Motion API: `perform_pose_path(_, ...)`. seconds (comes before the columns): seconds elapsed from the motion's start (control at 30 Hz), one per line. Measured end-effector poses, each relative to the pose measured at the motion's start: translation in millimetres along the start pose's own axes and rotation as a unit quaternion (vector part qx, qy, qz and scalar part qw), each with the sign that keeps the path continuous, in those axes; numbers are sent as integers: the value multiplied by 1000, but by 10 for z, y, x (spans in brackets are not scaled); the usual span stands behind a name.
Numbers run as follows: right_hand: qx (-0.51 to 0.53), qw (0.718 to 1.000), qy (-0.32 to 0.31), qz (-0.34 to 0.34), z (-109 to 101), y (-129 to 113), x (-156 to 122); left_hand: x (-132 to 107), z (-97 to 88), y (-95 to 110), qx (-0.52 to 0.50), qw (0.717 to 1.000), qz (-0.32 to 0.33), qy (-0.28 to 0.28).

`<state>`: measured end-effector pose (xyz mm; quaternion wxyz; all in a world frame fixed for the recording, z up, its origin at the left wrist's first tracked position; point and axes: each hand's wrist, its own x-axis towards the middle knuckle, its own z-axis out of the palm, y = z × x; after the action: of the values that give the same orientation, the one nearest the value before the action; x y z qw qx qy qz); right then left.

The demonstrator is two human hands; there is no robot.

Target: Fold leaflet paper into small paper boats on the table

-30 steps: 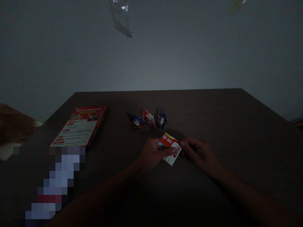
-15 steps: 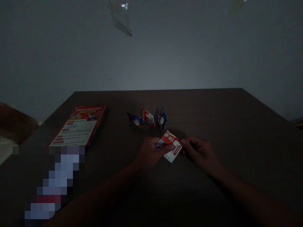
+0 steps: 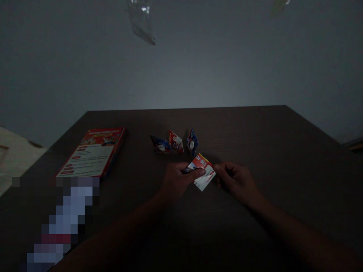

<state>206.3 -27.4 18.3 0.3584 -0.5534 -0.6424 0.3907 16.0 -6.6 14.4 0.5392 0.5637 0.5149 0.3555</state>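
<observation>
Dim surface, dark wood-grained, set against a pale wall. Item one: printed square, red and white, held above the near-middle of the surface. Left hand: closed on its left side, thumb laid across the face. Right hand: narrowed, thumb and fingers at its right corner. Items two to four: folded pieces, three, placed just beyond. Handling, as judged: edges are best aligned before pressure is applied, and creases run firmly from the pinned side outward.
</observation>
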Motion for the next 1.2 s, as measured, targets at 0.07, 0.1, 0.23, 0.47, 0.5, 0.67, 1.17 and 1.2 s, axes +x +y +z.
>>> perform_pose_path(0.07, 0, 1000, 4, 14, -8, -5, 8, 10, -17, 8, -7, 1000, 5, -20)
perform_pose_path(0.1, 1, 1000, 5, 22, -11, -4, 12, 18, -26, 12, -11, 999, 6, -30)
perform_pose_path(0.23, 6, 999, -1, 46, -24, 47, 41, 73, -64, -8, -13, 997, 7, -77)
perform_pose_path(0.47, -84, 996, -19, 25, -49, 172, 100, 185, -179, -74, 108, 990, -9, -93)
perform_pose_path(0.5, -108, 994, -23, 19, -48, 169, 104, 188, -195, -60, 154, 984, 10, -84)
perform_pose_path(0.67, -266, 961, -36, -59, -25, 177, 128, 144, -202, 53, 412, 904, 94, -59)
perform_pose_path(1.17, -328, 938, -58, -98, -1, 159, 154, 77, -206, 57, 512, 837, 193, -35)
perform_pose_path(1.2, -286, 953, -60, -82, -23, 148, 152, 72, -209, 69, 476, 845, 240, -49)
